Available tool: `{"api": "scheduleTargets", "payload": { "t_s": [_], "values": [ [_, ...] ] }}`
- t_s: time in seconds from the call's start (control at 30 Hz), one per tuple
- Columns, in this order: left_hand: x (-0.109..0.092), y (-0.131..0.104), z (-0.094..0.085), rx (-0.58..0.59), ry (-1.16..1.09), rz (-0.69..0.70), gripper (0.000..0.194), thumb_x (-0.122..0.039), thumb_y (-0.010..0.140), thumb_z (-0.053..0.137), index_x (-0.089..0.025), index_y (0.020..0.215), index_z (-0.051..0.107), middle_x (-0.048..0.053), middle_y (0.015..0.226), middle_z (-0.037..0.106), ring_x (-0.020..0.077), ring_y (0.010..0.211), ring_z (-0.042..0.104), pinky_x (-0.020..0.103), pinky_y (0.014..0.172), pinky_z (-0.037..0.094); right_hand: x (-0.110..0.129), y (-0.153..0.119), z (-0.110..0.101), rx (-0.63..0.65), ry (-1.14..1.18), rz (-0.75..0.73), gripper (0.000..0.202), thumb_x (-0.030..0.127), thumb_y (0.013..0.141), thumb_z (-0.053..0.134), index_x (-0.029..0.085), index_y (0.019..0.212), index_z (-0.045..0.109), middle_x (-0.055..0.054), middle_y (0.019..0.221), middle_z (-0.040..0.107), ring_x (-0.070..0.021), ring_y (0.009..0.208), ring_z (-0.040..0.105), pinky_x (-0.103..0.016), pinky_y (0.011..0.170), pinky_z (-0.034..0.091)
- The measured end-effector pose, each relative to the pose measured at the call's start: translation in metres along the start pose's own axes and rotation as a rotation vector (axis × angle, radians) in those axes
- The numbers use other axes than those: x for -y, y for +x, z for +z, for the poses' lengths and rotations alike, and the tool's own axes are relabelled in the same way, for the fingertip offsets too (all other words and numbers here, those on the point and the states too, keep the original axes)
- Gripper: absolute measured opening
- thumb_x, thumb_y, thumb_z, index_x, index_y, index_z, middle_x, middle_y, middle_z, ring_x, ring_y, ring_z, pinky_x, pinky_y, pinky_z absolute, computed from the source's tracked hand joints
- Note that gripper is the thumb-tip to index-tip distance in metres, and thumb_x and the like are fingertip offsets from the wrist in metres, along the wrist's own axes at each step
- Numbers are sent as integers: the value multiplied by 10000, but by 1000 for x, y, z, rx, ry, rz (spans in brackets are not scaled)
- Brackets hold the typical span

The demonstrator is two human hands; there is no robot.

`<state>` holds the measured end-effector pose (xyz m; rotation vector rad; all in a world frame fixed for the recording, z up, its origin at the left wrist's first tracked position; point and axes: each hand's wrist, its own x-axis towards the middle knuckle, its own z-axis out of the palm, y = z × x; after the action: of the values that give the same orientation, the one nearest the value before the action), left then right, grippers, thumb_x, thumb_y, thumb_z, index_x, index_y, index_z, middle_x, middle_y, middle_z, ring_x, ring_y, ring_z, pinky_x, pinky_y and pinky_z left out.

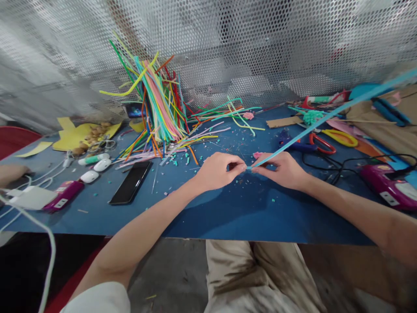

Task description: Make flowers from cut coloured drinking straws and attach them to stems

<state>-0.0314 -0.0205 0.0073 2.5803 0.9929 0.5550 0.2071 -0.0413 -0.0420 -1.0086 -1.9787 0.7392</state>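
A long light-blue pipe cleaner [295, 138] runs from between my hands up to the right edge of the view. My left hand [219, 171] pinches its near end between thumb and forefinger. Close beside it, my right hand [284, 171] grips the same pipe cleaner a little further along, so the fingertips of both hands almost meet. Both hands are just above the front half of the blue table [234, 217]. Behind them lie small fuzzy scraps and a pink fuzzy piece [257, 154]. My fingers hide the very tip of the pipe cleaner.
A large bundle of coloured pipe cleaners [159, 100] stands at the back left. A black phone [130, 182] lies left of my hands. Red-handled scissors [322, 143], a dark cable and a purple power strip [391, 184] are on the right. Perforated metal [260, 52] walls the back.
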Motion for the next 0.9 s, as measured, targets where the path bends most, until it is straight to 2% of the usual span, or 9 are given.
{"api": "scheduleTargets", "payload": {
  "t_s": [0.07,0.13,0.2,0.33,0.47,0.57,0.67,0.9],
  "values": [
    [1,0,1,30,-53,-13,261,-343,958,533,-203,942,752,-3,776,741,108,651,638,244,587,428,0,1,-2,16,0,-30,205,447,861,684,276,924,779,-42,928,741,-256,906,683,-392,799,552],
    [1,-1,3,8,0,3,268,-353,963,528,-205,930,748,0,783,743,116,662,647,252,603,439,0,2,-2,29,37,1,199,449,852,692,269,883,773,-36,893,738,-239,870,678,-378,797,546],
    [1,-1,6,-68,179,71,279,-391,970,532,-210,929,740,13,827,748,141,739,669,272,659,452,-1,3,-1,28,122,87,221,460,838,705,245,832,757,-31,818,729,-211,777,664,-356,746,538],
    [3,-3,9,-207,536,269,289,-454,983,527,-245,1067,708,20,1001,752,164,857,672,302,726,434,-3,4,4,-15,427,271,250,442,805,743,195,791,705,-14,699,694,-144,607,590,-309,627,490],
    [4,-4,3,-238,697,372,235,-308,1020,479,-297,1140,680,-9,1087,747,143,847,652,311,685,377,3,3,7,-23,681,407,224,370,773,782,166,761,693,-9,650,664,-110,557,558,-271,566,443],
    [3,-6,-2,-229,724,412,274,-241,1025,453,-315,1180,667,-15,1141,740,139,853,641,320,691,362,9,2,7,2,785,486,231,351,755,801,147,736,695,-14,630,650,-100,537,551,-261,545,427],
    [4,-8,-4,-233,689,416,272,-250,1026,456,-318,1178,671,-16,1147,741,138,857,637,325,705,361,11,1,7,38,845,516,241,355,749,809,147,737,688,-16,642,651,-99,546,555,-261,550,429],
    [9,-5,-1,-286,615,389,221,-354,1005,517,-291,1013,729,-30,1023,771,145,831,633,339,721,364,1,1,10,-2,697,390,257,385,756,812,168,842,705,-21,760,699,-104,614,576,-270,608,461]
  ]
}}
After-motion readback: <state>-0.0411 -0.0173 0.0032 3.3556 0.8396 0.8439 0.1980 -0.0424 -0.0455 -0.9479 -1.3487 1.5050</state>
